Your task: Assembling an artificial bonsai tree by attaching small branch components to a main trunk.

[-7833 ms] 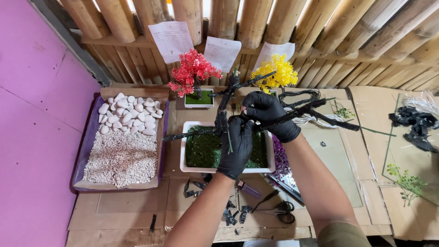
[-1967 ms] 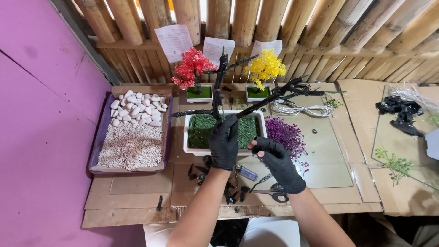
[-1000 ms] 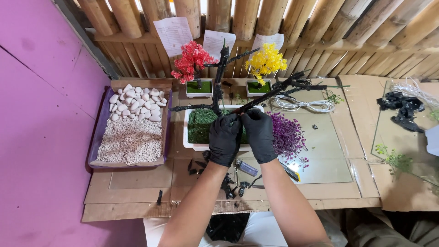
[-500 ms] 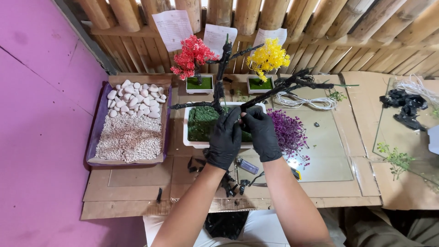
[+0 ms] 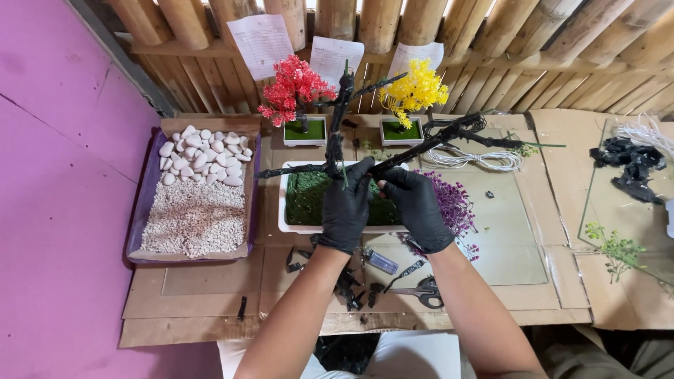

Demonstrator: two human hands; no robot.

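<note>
Against the pink wall on the left sits a cardboard tray lined in purple [image 5: 151, 210], holding white pebbles [image 5: 200, 151] above pale fine gravel [image 5: 193, 217].

Next comes the white rectangular planter with a green moss top [image 5: 302, 203], where the bare black artificial tree of wrapped trunk and branches [image 5: 335, 133] stands upright at the planter's middle. The left hand in a black glove [image 5: 345, 207] is closed around the trunk's base. 2 seconds ago the right hand in a black glove [image 5: 415, 207] lay low over the tools near the table edge; it has since come up beside the left and now pinches the long branch that runs right — so both hands are steadying the tree in the moss, which looks like seating or shaping it, though the contact at the base is hidden.

Behind stand 2 small finished trees, a red-flowered one [image 5: 295, 84] and a yellow-flowered one [image 5: 415, 88]. Purple flower sprigs [image 5: 456, 207], scissors [image 5: 421, 291], a coil of white cord [image 5: 470, 158] and black scraps [image 5: 632, 161] lie on the cardboard-covered table [image 5: 210, 309] — a bamboo wall [image 5: 491, 35] with 3 paper sheets closes the back.
</note>
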